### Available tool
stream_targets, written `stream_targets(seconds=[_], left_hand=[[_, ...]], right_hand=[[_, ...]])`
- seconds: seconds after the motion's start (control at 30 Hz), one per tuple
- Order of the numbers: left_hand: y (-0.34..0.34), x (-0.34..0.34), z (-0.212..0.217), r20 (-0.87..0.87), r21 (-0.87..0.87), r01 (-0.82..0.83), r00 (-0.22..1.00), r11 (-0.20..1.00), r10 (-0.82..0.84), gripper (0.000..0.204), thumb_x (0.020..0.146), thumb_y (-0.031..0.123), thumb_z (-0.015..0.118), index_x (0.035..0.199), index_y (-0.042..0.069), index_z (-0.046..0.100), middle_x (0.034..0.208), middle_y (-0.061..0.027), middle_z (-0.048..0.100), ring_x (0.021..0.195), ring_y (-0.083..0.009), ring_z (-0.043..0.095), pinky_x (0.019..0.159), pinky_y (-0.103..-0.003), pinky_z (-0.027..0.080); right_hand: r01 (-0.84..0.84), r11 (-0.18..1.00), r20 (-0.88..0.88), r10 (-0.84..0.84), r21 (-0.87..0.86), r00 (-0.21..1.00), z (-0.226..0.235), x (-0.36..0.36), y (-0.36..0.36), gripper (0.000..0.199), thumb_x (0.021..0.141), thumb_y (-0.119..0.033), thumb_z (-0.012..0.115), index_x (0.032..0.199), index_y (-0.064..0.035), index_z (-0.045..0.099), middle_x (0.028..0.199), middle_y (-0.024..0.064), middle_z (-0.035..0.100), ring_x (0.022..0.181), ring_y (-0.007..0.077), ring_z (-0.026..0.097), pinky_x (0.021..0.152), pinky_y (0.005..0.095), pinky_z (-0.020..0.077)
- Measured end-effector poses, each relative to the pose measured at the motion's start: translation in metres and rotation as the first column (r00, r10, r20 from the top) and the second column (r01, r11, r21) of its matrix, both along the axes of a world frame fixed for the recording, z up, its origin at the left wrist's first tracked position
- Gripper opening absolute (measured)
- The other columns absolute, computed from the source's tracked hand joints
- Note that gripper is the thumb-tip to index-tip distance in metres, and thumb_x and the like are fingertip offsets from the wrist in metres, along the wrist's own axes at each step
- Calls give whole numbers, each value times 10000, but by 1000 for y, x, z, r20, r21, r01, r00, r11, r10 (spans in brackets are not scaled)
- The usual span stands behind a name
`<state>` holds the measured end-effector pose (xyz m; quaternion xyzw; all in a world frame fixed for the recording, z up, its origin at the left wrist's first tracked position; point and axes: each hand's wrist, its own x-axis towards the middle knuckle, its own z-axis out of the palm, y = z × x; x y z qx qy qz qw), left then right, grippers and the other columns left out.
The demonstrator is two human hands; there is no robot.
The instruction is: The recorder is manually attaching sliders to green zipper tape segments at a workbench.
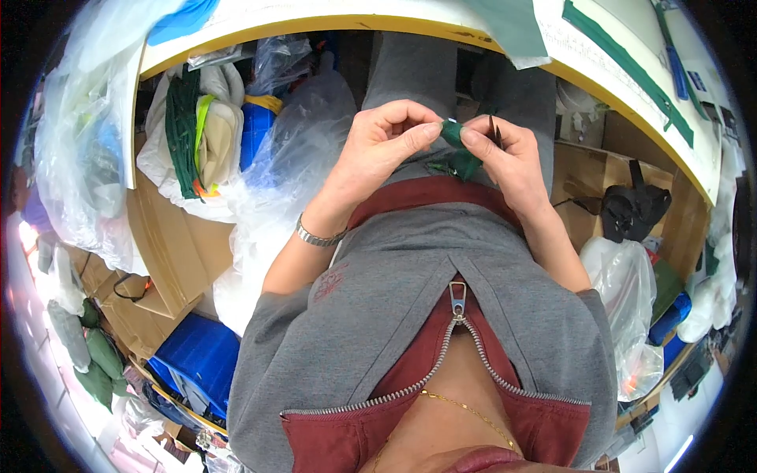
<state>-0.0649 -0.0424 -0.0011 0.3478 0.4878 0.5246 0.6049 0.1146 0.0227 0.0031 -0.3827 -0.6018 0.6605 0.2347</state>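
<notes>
Nearest the lens: a grey zip-front top (378,315) with dark red lining, its metal zip pull (458,299) hanging at the centre, and a thin gold chain (465,410) below it. Beyond, over the lap: a small piece of dark green fabric (460,154), held between both hands in front of the waist. Its long axis runs roughly up and down the view, slightly tilted; the upper end sits at the fingertips, the lower end hangs toward the lap and spreads into a crumpled fold. Left hand (386,146): thumb and forefinger pressed together on the upper left edge of the fabric, remaining fingers curled in; a silver metal bracelet (318,236) on the wrist. Right hand (509,158): thumb and forefinger pinched on the upper right edge of the same fabric, and a thin dark object, too small to identify, stands up between its fingers. To the left, under the yellow-edged white tabletop (331,20): clear plastic bags (292,150), a white bag holding green and cream cloth (201,130), a brown cardboard box (169,244), a blue plastic crate (201,359). To the right: a black bag (631,209), another clear plastic bag (631,292). On the tabletop: long green fabric strips (631,67).
</notes>
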Motion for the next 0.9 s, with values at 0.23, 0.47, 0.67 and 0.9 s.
stream_targets(seconds=[0.23, 0.47, 0.67, 0.9], left_hand=[[0, 0, -9, 149, -57, 41, 988, 998, -32, 164, 839, 177, 593, 854, 13, 591, 788, -8, 578, 697, -67, 517, 636, -195, 432], [-1, -2, -15, 394, -50, 105, 916, 993, -77, 142, 855, 181, 569, 858, 38, 571, 794, -3, 572, 705, -66, 516, 644, -196, 432], [1, -9, -9, 350, -54, 59, 936, 997, -36, 152, 880, 186, 518, 897, 35, 527, 774, -11, 555, 692, -83, 510, 630, -215, 420], [5, -15, -10, 430, 4, 6, 903, 1000, -7, 143, 878, 173, 518, 876, 31, 532, 783, -19, 558, 707, -91, 520, 649, -218, 424]], right_hand=[[-75, 950, -38, 66, -304, 997, 11, -2, 1, 223, 864, -222, 547, 785, -15, 570, 648, 14, 584, 580, 53, 508, 530, 178, 390], [-179, 963, -42, 174, -203, 984, 11, -3, 2, 220, 872, -210, 540, 791, -9, 580, 651, 15, 582, 601, 57, 528, 541, 194, 407], [-207, 950, -63, 198, -234, 978, 2, -1, 5, 193, 803, -192, 614, 829, -2, 595, 653, -6, 565, 597, 53, 511, 547, 189, 402], [-183, 981, 92, 188, -65, 978, -16, 4, 5, 222, 725, -154, 672, 865, 5, 603, 699, 8, 574, 629, 51, 503, 587, 199, 394]])
